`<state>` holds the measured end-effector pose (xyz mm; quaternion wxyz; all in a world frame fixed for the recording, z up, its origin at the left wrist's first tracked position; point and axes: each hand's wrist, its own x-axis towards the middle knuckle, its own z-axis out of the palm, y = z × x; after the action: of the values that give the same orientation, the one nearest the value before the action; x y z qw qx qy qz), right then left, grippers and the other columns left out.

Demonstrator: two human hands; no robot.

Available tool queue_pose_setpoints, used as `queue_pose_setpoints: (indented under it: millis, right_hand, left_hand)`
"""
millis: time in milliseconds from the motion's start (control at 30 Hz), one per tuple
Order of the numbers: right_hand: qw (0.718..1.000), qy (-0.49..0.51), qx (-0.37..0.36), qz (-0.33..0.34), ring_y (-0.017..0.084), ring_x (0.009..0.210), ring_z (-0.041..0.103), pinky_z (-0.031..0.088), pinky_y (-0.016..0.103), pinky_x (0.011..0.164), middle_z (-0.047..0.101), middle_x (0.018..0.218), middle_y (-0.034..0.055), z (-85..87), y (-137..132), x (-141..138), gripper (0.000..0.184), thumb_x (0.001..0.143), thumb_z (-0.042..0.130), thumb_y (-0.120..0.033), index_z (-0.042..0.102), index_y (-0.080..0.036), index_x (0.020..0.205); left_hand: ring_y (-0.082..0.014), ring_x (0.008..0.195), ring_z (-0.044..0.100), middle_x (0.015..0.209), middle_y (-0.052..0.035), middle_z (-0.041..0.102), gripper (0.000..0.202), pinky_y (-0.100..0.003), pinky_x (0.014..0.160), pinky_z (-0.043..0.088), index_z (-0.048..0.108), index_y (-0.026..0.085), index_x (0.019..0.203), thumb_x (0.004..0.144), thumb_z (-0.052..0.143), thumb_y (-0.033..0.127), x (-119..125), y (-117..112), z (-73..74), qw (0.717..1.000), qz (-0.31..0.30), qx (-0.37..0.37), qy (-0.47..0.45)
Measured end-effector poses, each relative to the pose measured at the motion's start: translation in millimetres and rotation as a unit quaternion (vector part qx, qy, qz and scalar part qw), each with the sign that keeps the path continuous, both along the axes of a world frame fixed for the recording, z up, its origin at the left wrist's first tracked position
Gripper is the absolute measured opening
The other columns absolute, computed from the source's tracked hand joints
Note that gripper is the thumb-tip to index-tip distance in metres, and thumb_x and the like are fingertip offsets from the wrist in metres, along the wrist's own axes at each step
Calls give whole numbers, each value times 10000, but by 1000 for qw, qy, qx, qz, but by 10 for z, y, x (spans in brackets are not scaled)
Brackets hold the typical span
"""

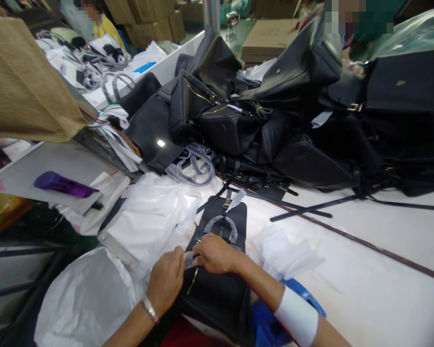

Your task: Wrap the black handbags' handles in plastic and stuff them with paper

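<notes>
Bag (220, 295) at near edge of tabletop (394, 221), long axis running fwd; L grip (167, 279) at its L edge, R grip (215, 253) over its middle, both pinching clear wrap (190, 260) btwn them; handle (233, 230) just beyond R grip, so R = nearer one
</notes>
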<state>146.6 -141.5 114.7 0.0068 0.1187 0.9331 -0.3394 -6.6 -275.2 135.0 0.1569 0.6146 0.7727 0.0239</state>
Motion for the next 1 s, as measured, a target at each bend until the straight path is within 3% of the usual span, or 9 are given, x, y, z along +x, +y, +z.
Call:
queue_pose_setpoints:
  millis: [167, 267, 367, 467, 633, 733, 833, 1000]
  right_hand:
    - [999, 12, -31, 8, 199, 814, 596, 354, 278, 736, 683, 795, 51, -62, 63, 50, 221, 876, 559, -380, 652, -180, 866]
    - [996, 2, -82, 17, 206, 859, 599, 360, 298, 804, 685, 865, 31, -115, 136, 117, 287, 818, 631, -457, 646, -215, 970]
    - [993, -12, -116, 36, 197, 837, 607, 368, 288, 796, 680, 817, 5, -154, 205, 118, 294, 785, 666, -462, 658, -231, 967]
    - [984, -18, -172, 35, 155, 769, 598, 370, 223, 695, 662, 753, -24, -169, 294, 87, 231, 793, 664, -423, 677, -230, 921]
    - [958, -9, -282, 52, 106, 704, 580, 361, 170, 611, 659, 771, -41, -142, 413, 65, 210, 786, 674, -355, 689, -202, 930]
    - [962, -29, -269, 43, 116, 705, 581, 359, 175, 594, 659, 762, -31, -93, 380, 20, 235, 775, 670, -351, 695, -196, 950]
    - [971, -40, -232, 44, 135, 718, 583, 354, 191, 591, 662, 771, -22, -67, 293, -54, 263, 776, 654, -369, 697, -222, 989]
    - [986, -31, -158, 38, 182, 792, 593, 362, 245, 683, 677, 810, 11, -153, 297, -12, 351, 783, 640, -487, 679, -229, 1019]
  left_hand:
    - [-171, 591, 559, 595, 29, 540, 252, -257, 568, 352, 452, 235, 765, 948, 327, 356, -38, 116, -26, 985, 72, -48, -150]
    - [-136, 523, 517, 581, 49, 538, 314, -231, 526, 356, 455, 223, 732, 937, 336, 429, -95, 135, -25, 946, 128, -69, -288]
    - [-118, 486, 476, 608, 53, 550, 349, -223, 489, 352, 479, 213, 752, 929, 340, 480, -115, 155, 9, 914, 140, -94, -368]
    - [-128, 533, 499, 613, 57, 521, 325, -230, 528, 368, 472, 223, 765, 939, 341, 464, -119, 187, 50, 929, 102, -95, -342]
    - [-182, 727, 568, 736, 4, 565, 267, -281, 667, 383, 468, 234, 806, 968, 302, 367, -108, 195, 52, 979, -2, -61, -195]
    - [-198, 739, 568, 748, -16, 568, 255, -298, 683, 378, 462, 233, 816, 972, 287, 333, -44, 179, 41, 989, -24, -40, -139]
    - [-193, 686, 577, 707, -8, 558, 249, -290, 629, 366, 443, 236, 822, 976, 268, 322, 25, 173, 23, 992, -10, -29, -119]
    - [-185, 648, 602, 683, 6, 575, 236, -277, 593, 360, 432, 243, 848, 980, 260, 337, -32, 163, -37, 992, -9, -55, -113]
